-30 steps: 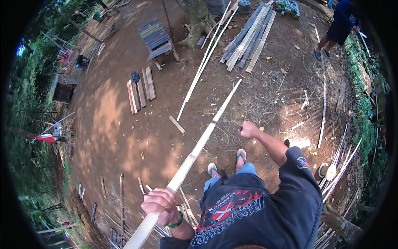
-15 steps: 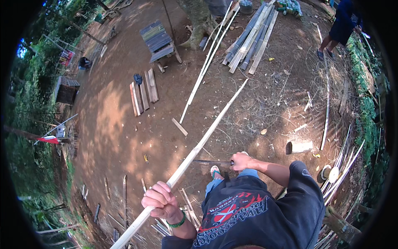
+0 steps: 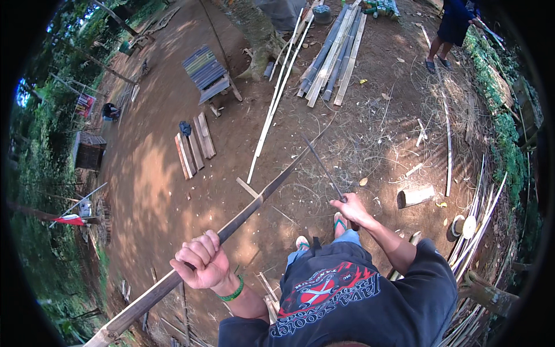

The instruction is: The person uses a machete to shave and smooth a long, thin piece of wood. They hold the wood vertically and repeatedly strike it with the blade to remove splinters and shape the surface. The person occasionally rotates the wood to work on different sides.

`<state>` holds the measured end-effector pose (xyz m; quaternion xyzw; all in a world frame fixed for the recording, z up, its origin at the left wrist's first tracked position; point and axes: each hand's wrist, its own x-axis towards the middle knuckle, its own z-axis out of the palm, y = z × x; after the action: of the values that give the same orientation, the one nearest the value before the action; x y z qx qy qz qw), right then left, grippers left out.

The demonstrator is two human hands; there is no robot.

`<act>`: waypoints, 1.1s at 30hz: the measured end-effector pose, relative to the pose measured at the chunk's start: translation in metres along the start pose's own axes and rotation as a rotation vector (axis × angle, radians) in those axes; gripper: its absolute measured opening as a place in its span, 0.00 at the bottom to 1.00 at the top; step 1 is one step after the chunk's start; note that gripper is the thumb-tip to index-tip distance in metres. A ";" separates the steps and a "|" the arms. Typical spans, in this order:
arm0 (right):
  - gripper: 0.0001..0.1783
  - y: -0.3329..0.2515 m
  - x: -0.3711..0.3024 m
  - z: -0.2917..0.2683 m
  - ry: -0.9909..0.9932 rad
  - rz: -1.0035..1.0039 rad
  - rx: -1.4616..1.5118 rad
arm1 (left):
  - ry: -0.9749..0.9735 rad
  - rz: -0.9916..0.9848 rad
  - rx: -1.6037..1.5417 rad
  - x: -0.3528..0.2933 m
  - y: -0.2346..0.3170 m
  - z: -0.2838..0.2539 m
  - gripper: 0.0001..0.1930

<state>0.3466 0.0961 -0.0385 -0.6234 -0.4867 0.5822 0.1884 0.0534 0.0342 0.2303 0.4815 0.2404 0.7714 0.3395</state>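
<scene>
Outdoor yard, bare reddish-brown packed dirt ground in dappled shade; green foliage along the left and right rims.

Left hand, green wristband, fist wrapped tight round a long brown bamboo pole; pole runs from lower left, near the frame's bottom edge, up and right over the dirt, held off the ground at the hand.

Right hand curled shut round the handle of a long dark thin blade; blade points up-left and its line crosses the pole's upper end; contact cannot be told.

Surroundings: stack of pale split bamboo slats at top centre; short wooden planks lying side by side; blue slatted wooden bench; short cut bamboo section just right of the right hand; a second person standing at top right; thin shavings scattered over the dirt.
</scene>
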 end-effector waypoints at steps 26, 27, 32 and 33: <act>0.13 -0.075 -0.040 -0.007 -0.352 -0.448 -0.349 | -0.777 -0.184 -0.252 0.003 0.000 -0.006 0.27; 0.15 -0.053 -0.014 -0.011 -0.276 -0.324 -0.337 | -0.821 -0.193 -0.265 0.004 0.001 -0.005 0.27; 0.20 0.077 0.131 -0.055 -0.071 -0.072 -0.587 | -0.981 -0.254 -0.340 0.001 -0.009 0.010 0.23; 0.20 0.062 0.123 -0.047 -0.095 -0.097 -0.560 | -0.957 -0.242 -0.316 0.000 -0.009 0.005 0.23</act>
<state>0.3944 0.1848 -0.1436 -0.5992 -0.6661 0.4440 0.0132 0.0606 0.0405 0.2262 0.6919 -0.0074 0.4472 0.5668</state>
